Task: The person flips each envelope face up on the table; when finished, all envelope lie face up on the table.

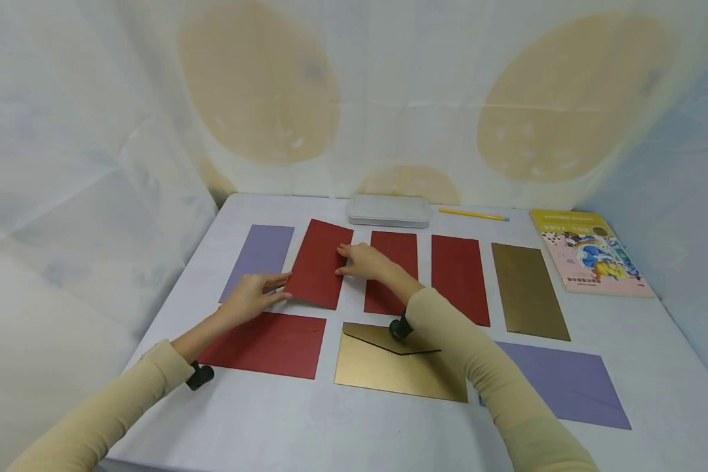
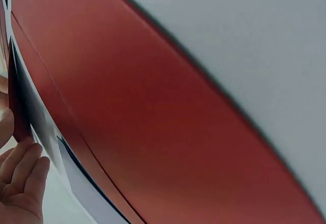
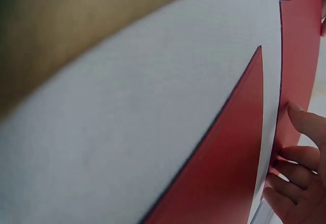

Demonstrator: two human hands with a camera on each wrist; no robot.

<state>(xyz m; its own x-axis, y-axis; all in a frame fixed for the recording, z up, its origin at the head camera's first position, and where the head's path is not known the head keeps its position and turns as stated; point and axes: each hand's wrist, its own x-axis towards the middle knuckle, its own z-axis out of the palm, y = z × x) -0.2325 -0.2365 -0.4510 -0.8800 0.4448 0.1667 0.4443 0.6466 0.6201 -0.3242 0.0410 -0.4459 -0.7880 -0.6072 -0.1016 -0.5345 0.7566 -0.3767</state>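
A plain red envelope [image 1: 315,265] is tilted, its near edge lifted off the table. My left hand [image 1: 250,298] pinches its lower left corner between thumb and fingers. On the opposite long side, my right hand [image 1: 366,262] grips the edge, thumb on the upper face and fingers beneath, as the right wrist view shows. Below the left hand lies another red envelope [image 1: 271,344] with its flap line showing. A gold envelope [image 1: 398,373], flap folded down, lies under the right forearm. Partly covered by the right arm is an upright red envelope [image 1: 395,252].
Left of the held envelope lies a purple envelope [image 1: 262,249]. Rightward are a red one [image 1: 457,269], a gold one [image 1: 528,288] and a purple one [image 1: 566,380]. A pale flat case [image 1: 389,210], a yellow pencil [image 1: 474,214] and a colourful book [image 1: 592,255] lie behind.
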